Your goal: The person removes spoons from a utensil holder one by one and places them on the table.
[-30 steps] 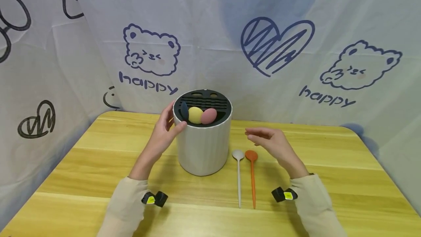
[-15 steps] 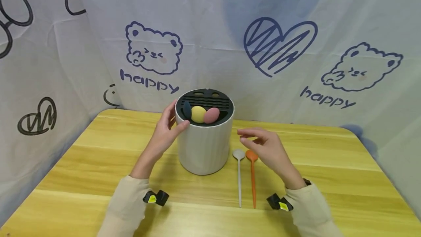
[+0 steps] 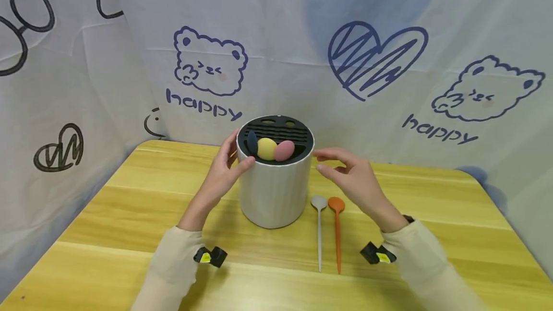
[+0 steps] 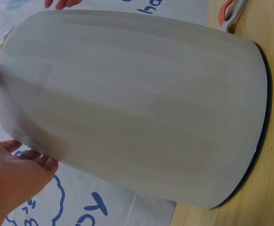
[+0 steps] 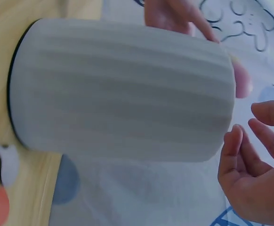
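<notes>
A white ribbed utensil holder [image 3: 274, 193] with a black slotted top stands upright on the table. My left hand [image 3: 222, 169] grips its upper left side, thumb at the front rim and fingers around the side. Out of the front opening stick a dark blue [image 3: 252, 143], a yellow [image 3: 267, 149] and a pink spoon head [image 3: 284, 150]; their handles are hidden inside. My right hand [image 3: 356, 176] is at the right of the rim, fingers loosely bent, nothing between thumb and fingers. In the right wrist view, fingertips [image 5: 233, 136] are right by the rim.
To the right of the holder, a light grey spoon [image 3: 319, 229] and an orange spoon [image 3: 338, 229] lie side by side on the wooden table [image 3: 129, 215], handles toward me. A printed cloth [image 3: 281, 37] hangs close behind the table. Both wrists carry small black devices [image 3: 378, 253].
My right hand has moved left from above the spoons to the right side of the holder's rim. My left hand keeps its grip. The head view has shifted slightly.
</notes>
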Demonstrator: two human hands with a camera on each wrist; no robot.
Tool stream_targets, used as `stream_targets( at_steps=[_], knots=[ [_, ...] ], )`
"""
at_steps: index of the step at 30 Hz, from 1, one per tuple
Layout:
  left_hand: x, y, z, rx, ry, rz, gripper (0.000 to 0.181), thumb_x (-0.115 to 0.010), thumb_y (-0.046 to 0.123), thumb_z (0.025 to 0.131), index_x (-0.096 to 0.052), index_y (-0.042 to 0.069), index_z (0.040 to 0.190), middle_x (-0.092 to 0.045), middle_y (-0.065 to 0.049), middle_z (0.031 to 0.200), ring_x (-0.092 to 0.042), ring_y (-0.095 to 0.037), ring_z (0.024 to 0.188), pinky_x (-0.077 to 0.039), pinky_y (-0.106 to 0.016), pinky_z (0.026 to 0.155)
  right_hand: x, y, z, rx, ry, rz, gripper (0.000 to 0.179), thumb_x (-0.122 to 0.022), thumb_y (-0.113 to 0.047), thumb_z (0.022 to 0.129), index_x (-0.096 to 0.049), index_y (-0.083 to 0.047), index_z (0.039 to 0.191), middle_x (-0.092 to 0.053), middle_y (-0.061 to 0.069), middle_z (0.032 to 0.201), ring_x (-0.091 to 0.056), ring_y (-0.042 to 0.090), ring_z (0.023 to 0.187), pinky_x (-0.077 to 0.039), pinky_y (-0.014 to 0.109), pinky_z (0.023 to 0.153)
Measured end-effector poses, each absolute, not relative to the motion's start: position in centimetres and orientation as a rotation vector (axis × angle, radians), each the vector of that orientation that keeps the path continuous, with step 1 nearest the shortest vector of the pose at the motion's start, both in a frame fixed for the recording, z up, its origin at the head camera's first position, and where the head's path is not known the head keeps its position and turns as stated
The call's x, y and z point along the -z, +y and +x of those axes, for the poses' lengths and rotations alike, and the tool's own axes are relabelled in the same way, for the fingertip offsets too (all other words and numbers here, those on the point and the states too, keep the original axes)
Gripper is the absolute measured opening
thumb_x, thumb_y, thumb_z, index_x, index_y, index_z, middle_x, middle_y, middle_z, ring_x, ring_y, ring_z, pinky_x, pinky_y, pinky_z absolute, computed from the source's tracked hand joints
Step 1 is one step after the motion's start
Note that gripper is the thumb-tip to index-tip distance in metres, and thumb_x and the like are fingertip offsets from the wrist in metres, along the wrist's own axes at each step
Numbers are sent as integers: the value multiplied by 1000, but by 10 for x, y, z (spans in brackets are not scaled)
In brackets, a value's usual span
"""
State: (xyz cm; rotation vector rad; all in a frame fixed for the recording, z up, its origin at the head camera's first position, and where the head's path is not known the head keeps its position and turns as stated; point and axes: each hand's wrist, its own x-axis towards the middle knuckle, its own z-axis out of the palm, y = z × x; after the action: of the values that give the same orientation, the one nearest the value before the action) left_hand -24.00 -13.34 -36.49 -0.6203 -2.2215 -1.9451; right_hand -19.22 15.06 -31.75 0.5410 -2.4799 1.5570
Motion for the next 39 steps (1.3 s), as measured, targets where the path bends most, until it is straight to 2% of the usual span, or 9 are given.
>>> stream_targets(
  at_steps=[5,10,17,21,31,39],
  knots=[
    [366,-133,-240,1954,-2202,-628,76,-62,24,91,-21,7,153,-24,-11,156,-25,-26,141,-20,-41,116,302,155,-203,-1540,-2602,602,34,-64,-17,94,-64,-6,126,-62,8,126,-60,21,109,-52,37,89],
    [366,-133,-240,1962,-2193,-640,79,-64,32,92,-21,7,153,-24,-12,156,-24,-26,142,-19,-42,116,286,154,-210,-1494,-2666,664,33,-64,-16,94,-66,-8,126,-60,7,130,-64,22,103,-54,35,84],
    [365,-132,-241,1962,-2210,-637,77,-62,25,92,-20,7,154,-24,-11,156,-24,-25,142,-19,-41,116,267,145,-220,-1564,-2709,670,34,-64,-16,93,-64,-4,125,-61,8,128,-54,22,118,-52,39,89],
    [361,-133,-241,1950,-2219,-632,79,-63,33,91,-21,8,154,-25,-10,156,-25,-24,141,-20,-40,116,261,136,-226,-1611,-2751,636,34,-64,-15,93,-64,-5,126,-62,7,127,-52,21,120,-52,40,90],
    [358,-133,-242,1938,-2230,-628,81,-64,36,91,-21,9,154,-25,-9,156,-25,-24,141,-21,-40,115,251,124,-232,-1660,-2712,631,31,-66,-11,91,-67,-1,120,-66,9,119,-61,20,105,-54,36,78],
    [362,-134,-240,1954,-2233,-625,79,-63,33,92,-21,10,154,-25,-9,156,-25,-23,141,-20,-40,116,253,116,-234,-1678,-2795,649,31,-67,-10,91,-67,-2,121,-67,9,116,-61,22,102,-55,38,77]
  ],
)
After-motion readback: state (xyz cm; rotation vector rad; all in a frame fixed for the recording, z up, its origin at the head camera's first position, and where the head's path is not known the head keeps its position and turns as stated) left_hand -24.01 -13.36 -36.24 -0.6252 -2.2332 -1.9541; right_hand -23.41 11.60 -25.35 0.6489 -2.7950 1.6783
